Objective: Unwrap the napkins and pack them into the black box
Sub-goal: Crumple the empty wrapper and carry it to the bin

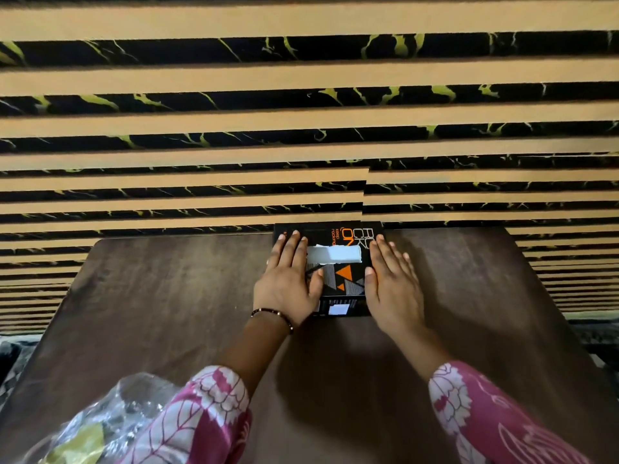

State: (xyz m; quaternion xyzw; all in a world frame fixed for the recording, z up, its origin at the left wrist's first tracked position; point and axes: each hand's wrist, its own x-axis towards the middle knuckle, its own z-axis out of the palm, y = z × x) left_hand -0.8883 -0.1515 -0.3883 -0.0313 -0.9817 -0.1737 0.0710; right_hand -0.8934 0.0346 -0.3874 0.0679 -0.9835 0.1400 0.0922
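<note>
The black box (348,279), printed with orange letters and triangles, lies flat at the far edge of the dark wooden table (167,296). White napkin paper (335,255) shows through the slot in its top. My left hand (289,279) lies flat with spread fingers on the box's left side. Against its right side rests my right hand (390,283), also flat, fingers stretched out. Neither hand grips anything. Crumpled clear plastic wrapping (100,420) with a yellow patch lies at the near left corner, partly behind my left sleeve.
A wall of tan slats and black marbled strips (301,128) rises right behind the table's far edge. The table drops off at left and right, with patterned floor (13,356) visible beyond the left edge.
</note>
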